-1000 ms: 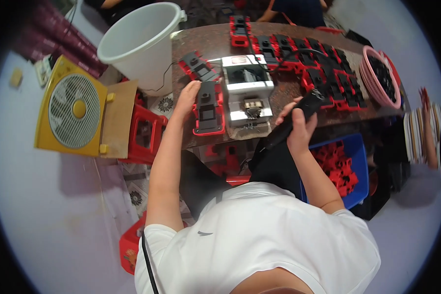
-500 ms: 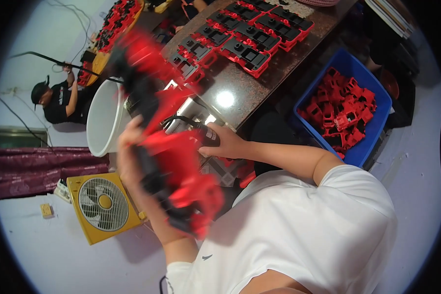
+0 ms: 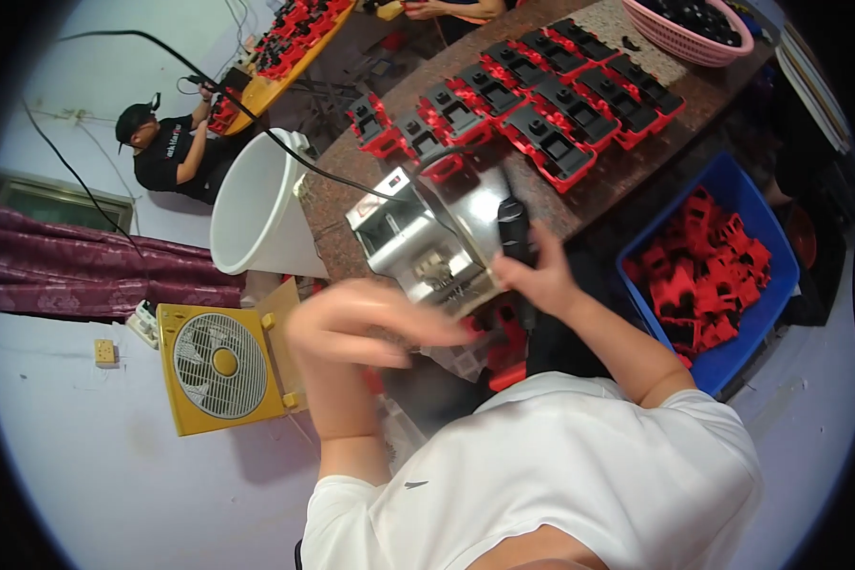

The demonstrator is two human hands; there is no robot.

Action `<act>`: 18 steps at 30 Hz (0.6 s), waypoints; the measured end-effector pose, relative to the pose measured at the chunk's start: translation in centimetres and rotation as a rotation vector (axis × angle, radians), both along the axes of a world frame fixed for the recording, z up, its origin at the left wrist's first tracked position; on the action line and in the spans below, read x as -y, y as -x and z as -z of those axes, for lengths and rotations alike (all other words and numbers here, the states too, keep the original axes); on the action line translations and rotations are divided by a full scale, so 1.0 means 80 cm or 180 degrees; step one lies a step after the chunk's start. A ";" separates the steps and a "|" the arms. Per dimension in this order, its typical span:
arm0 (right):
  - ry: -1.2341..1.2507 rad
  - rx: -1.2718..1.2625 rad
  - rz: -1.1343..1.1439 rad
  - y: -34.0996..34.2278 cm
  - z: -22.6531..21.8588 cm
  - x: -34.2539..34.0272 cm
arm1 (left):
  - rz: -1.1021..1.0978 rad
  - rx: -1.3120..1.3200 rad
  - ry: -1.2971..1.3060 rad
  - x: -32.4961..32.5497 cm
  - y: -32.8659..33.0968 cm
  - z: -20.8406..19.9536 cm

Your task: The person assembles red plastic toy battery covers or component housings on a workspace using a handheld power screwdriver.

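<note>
My right hand (image 3: 544, 273) grips a black electric screwdriver (image 3: 514, 228), with a cord looping from it. Just left of the tool, at the table's near edge, sits a silver metal box that looks like a screw feeder (image 3: 418, 245). My left hand (image 3: 375, 321) is blurred by motion in front of this box; its fingers are stretched out and nothing shows in them. Below the table edge, between my hands, red plastic parts (image 3: 505, 347) are partly hidden. Rows of red-and-black plastic assemblies (image 3: 551, 142) lie on the dark stone table (image 3: 465, 180) beyond.
A blue bin (image 3: 779, 294) of red parts stands at right. A pink basket (image 3: 703, 47) holds black parts. At left are a white bucket (image 3: 247, 218) and a yellow fan (image 3: 220, 366). A black cable (image 3: 285, 147) crosses above. A co-worker (image 3: 176, 152) works at a yellow table (image 3: 256, 95).
The large red-and-black assembly is gone from my left hand, which has moved right and down. My right hand has moved right with the screwdriver. The whole view has shifted.
</note>
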State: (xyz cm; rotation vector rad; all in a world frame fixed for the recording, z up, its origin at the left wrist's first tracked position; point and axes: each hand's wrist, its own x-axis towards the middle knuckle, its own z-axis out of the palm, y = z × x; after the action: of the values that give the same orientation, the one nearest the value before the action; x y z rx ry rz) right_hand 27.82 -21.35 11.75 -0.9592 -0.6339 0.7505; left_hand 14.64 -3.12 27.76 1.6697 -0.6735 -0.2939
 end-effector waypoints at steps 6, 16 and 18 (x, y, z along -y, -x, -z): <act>-0.0689 -0.0517 0.0186 -0.055 -0.036 0.006 | -0.4268 0.0353 0.2324 -0.273 0.067 0.079; -0.0295 -0.0040 0.0146 -0.030 -0.029 -0.023 | -0.3703 0.2107 -0.3554 -0.331 -0.174 0.248; -0.0145 -0.0063 0.0208 -0.027 -0.022 -0.026 | -0.3542 0.1707 -0.3885 -0.352 -0.167 0.250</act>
State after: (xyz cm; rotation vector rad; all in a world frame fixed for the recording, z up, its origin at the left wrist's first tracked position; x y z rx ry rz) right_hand 29.98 -19.26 13.53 -0.9255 -0.5973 0.6841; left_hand 27.99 25.03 7.73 3.0423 0.2807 0.7252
